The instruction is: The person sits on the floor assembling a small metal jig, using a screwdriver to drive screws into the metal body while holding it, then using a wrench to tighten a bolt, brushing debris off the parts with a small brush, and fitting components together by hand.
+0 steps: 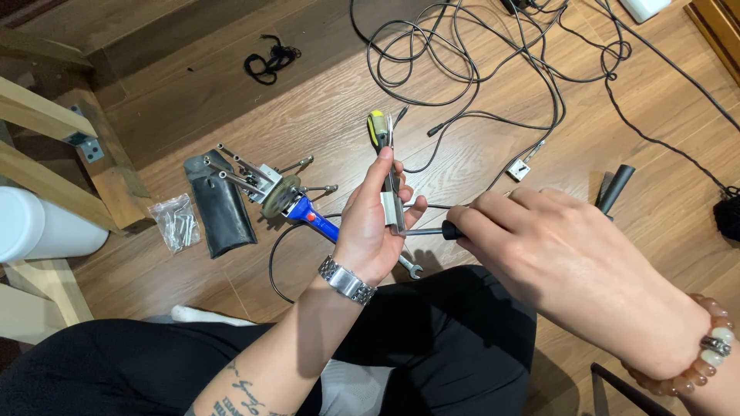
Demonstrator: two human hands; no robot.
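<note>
Metal bracket held upright in left hand, fingers closed around it, above the lap. Right hand grips a screwdriver, tip touching the bracket.

Bare floor lies open at far left, save a black cord. Far right — tangled cables bar the way. Left of the hands, a screw bag, pouch and multi-bit tool crowd together — a wooden frame closes the left edge.
</note>
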